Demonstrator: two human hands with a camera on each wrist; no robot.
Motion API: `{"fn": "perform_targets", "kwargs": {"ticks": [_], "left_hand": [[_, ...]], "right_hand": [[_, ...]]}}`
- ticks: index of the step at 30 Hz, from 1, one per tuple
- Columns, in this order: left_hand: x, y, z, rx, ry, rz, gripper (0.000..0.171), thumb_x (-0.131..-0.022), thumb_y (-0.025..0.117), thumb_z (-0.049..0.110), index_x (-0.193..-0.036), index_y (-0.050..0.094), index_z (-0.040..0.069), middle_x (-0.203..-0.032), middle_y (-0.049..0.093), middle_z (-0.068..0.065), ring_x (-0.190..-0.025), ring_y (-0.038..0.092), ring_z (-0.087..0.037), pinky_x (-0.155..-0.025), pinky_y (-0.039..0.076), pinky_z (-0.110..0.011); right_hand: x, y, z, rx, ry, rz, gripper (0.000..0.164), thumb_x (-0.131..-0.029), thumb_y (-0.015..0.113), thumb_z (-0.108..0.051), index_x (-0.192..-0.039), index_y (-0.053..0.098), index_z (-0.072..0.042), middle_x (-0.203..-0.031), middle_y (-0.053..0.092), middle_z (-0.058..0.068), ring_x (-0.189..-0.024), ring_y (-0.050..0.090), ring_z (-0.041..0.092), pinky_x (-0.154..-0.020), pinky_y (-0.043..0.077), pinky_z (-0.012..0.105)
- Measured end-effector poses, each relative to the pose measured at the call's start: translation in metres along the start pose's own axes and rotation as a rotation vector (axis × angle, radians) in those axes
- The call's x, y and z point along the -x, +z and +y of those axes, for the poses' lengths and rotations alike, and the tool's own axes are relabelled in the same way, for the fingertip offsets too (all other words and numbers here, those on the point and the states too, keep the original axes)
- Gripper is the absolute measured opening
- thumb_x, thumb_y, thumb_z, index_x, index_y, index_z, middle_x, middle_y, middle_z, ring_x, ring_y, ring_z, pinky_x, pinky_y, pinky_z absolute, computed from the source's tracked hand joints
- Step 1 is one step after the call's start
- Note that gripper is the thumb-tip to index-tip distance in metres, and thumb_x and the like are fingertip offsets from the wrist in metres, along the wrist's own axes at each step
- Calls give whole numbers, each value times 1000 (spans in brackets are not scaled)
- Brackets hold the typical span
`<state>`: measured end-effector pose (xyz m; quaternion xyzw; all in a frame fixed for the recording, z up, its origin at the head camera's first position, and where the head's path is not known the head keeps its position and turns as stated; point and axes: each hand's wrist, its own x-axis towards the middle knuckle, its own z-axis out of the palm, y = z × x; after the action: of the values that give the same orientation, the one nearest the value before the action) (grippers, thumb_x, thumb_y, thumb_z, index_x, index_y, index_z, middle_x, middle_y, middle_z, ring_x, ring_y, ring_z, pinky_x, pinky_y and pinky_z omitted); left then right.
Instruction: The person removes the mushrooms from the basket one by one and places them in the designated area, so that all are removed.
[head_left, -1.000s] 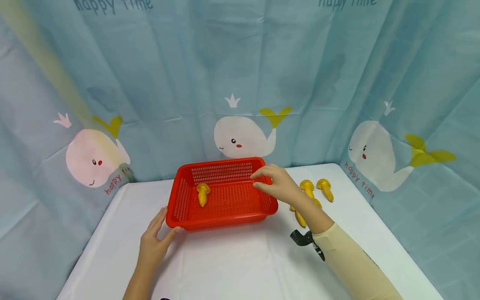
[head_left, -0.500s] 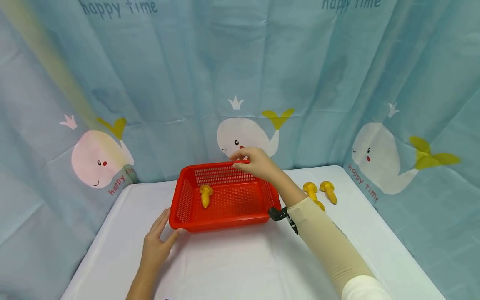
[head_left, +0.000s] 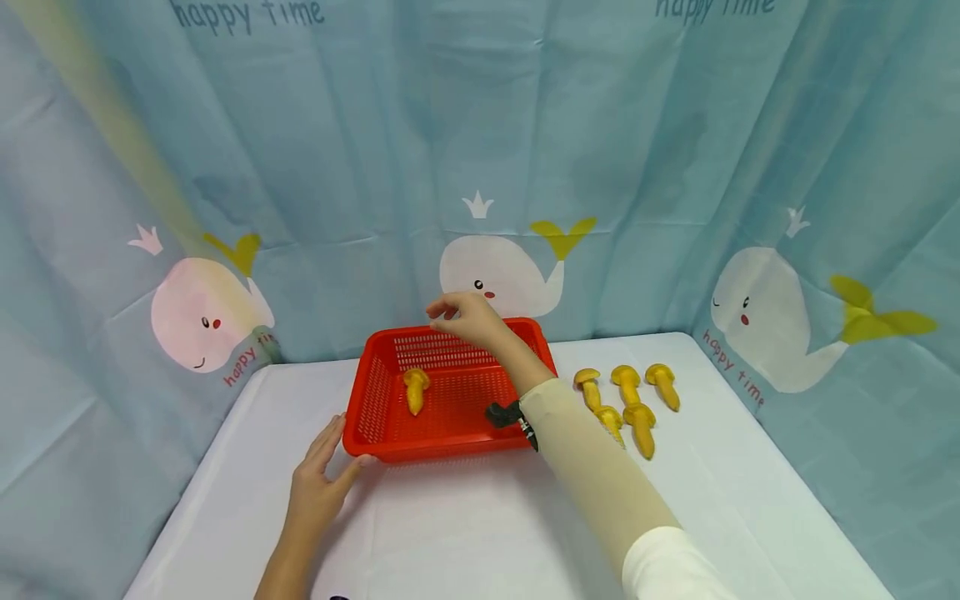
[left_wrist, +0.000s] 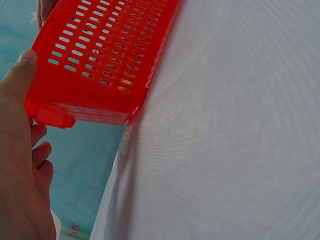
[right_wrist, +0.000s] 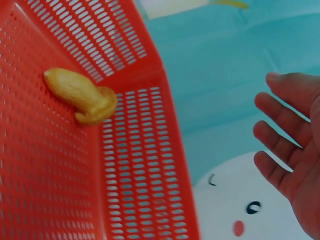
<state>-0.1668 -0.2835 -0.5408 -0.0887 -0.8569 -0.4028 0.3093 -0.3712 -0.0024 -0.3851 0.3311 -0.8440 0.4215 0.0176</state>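
A red plastic basket (head_left: 450,446) with slotted walls stands on the white table. One yellow mushroom (head_left: 416,390) lies in its left half, cap toward the back wall; the right wrist view shows this mushroom (right_wrist: 82,97) close to a corner. My left hand (head_left: 317,483) grips the basket's front left corner. In the left wrist view, that hand (left_wrist: 22,150) has its thumb at the rim and curled fingers below it. Above the basket's back rim hovers my right hand (head_left: 468,321), fingers relaxed and holding nothing. The right wrist view has this hand (right_wrist: 295,135) beyond the rim, fingers apart.
Several more yellow mushrooms (head_left: 642,429) lie in a loose group on the table right of the basket. A blue curtain (head_left: 375,150) printed with whales hangs behind and along both sides. My right forearm (head_left: 592,467) crosses over the basket's right part.
My right hand has moved left from the basket's right side to over its back rim, uncovering mushrooms at the right. The left hand stays at the corner.
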Motion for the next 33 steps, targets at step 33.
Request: {"fn": "perform_targets", "kwargs": {"ticks": [33], "left_hand": [[-2, -1, 0, -47, -19, -10, 84, -77, 92, 17, -151, 53, 15, -154, 53, -4, -144, 47, -27, -108, 29, -3]], "right_hand": [[-41, 79, 49, 128, 142, -303, 36, -97, 73, -19, -132, 69, -12, -129, 69, 3, -119, 62, 18, -101, 54, 29]]}}
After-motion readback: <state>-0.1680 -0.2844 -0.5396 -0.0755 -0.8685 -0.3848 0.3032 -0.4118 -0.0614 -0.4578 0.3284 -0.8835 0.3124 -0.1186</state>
